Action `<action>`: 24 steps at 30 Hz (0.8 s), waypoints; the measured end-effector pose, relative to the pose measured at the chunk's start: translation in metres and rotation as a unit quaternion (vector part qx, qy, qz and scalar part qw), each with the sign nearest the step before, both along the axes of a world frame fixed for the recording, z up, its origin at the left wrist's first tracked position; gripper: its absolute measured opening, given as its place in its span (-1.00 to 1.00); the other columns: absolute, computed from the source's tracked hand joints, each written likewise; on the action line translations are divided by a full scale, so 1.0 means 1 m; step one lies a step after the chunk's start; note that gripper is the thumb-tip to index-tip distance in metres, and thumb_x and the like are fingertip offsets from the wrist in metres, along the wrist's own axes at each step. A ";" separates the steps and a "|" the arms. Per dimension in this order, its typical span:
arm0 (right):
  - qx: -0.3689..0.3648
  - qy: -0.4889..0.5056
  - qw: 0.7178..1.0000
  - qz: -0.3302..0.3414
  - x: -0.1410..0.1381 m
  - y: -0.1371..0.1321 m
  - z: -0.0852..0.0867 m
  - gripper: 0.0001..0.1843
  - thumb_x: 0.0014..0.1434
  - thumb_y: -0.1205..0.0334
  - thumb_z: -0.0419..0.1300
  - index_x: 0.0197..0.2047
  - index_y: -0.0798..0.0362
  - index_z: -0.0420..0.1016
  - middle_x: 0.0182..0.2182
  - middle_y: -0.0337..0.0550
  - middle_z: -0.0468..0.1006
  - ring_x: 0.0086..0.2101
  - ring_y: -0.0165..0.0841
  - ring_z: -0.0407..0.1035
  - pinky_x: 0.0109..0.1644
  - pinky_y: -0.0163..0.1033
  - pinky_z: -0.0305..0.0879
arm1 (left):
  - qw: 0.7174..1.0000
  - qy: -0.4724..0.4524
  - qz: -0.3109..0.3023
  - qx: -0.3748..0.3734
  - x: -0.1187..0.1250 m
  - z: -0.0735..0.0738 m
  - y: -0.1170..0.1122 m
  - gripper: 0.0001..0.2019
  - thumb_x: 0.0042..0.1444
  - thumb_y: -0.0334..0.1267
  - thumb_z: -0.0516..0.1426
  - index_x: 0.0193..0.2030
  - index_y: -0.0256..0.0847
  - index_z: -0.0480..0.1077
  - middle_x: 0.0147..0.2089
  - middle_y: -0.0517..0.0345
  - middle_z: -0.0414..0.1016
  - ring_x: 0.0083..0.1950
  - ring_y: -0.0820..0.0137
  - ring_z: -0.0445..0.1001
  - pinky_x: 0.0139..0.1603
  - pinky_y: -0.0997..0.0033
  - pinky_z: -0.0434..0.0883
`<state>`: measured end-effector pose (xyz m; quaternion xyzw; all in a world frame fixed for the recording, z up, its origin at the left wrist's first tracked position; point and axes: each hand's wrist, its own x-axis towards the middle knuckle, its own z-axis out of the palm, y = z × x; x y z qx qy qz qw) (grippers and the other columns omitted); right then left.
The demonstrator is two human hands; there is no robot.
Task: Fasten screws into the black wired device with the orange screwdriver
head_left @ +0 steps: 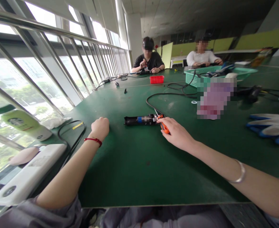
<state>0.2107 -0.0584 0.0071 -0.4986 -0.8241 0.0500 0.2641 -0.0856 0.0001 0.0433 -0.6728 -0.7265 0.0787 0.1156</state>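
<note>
My right hand (176, 134) is closed round small orange-handled pliers (164, 127), whose tip touches the near end of a black and blue cylindrical tool (141, 120) lying on the green table (139, 167). A black cable (163, 95) runs from that tool toward the far side. My left hand (100, 127), with a red string on the wrist, rests as a loose fist on the table left of the tool, apart from it; nothing shows in it.
White and blue gloves (269, 128) lie at the right. A red tray (156, 79) and a teal basket (202, 76) stand farther back. Two other people sit at the far end. A bottle (22, 122) and a white box (27, 175) lie by the window rail at left.
</note>
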 end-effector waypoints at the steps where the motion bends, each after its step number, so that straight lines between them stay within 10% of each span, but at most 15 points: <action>1: -0.001 -0.001 1.000 0.001 0.000 0.000 0.000 -0.63 0.10 0.40 0.03 0.01 0.06 0.28 -0.02 -0.02 0.41 -0.04 -0.17 0.31 0.06 0.01 0.28 | 1.000 0.002 0.012 0.007 0.004 -0.002 -0.001 -0.65 -0.05 -0.53 -0.05 -0.21 -0.37 0.51 -0.14 -0.31 0.47 -0.12 0.07 0.48 -0.25 0.24 0.42; 24: 0.015 0.082 0.996 -0.036 0.004 0.005 0.003 -0.69 0.12 0.32 0.05 -0.04 0.02 0.32 -0.08 -0.07 0.45 -0.14 -0.21 0.38 -0.07 -0.12 0.32 | 0.998 0.026 -0.022 0.044 0.066 -0.017 -0.025 -0.62 0.14 -0.63 -0.15 -0.15 -0.51 0.47 -0.13 -0.29 0.38 -0.06 0.16 0.41 -0.25 0.34 0.45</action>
